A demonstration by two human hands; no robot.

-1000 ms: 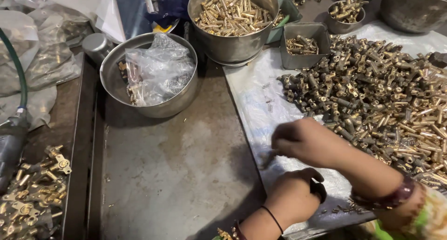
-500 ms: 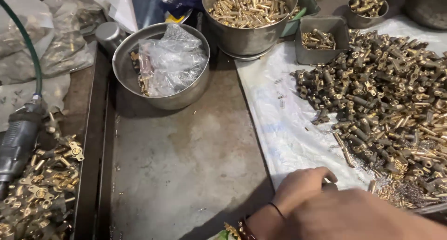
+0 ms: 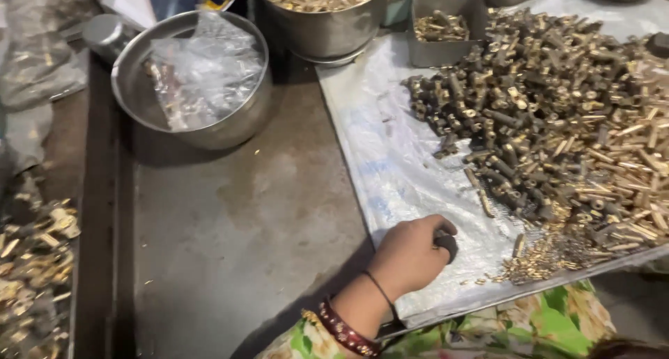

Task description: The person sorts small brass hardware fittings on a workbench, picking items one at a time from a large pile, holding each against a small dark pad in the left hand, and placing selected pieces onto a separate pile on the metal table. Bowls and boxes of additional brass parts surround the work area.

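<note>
My left hand (image 3: 410, 256) rests on the near edge of a white plastic sheet (image 3: 397, 171), fingers curled shut around a small dark round object (image 3: 447, 245). A black thread and red-gold bangles circle its wrist. A large pile of brass fittings (image 3: 557, 122) covers the right part of the sheet, a little right of and beyond the hand. Small loose brass bits (image 3: 543, 258) lie just right of the hand near the sheet's front edge. My right hand is out of view.
A steel bowl (image 3: 139, 59) holding a clear plastic bag sits at the back left. A big steel pot (image 3: 327, 32) of brass parts and a small grey tray (image 3: 446, 49) stand behind. More brass pieces (image 3: 35, 261) lie at far left, beyond a raised rail. A grey metal tabletop (image 3: 230, 227) spreads between.
My right hand, earlier reaching over the sheet, has gone out of view. My left hand now sits on the sheet's near edge. The view has shifted right and closer.
</note>
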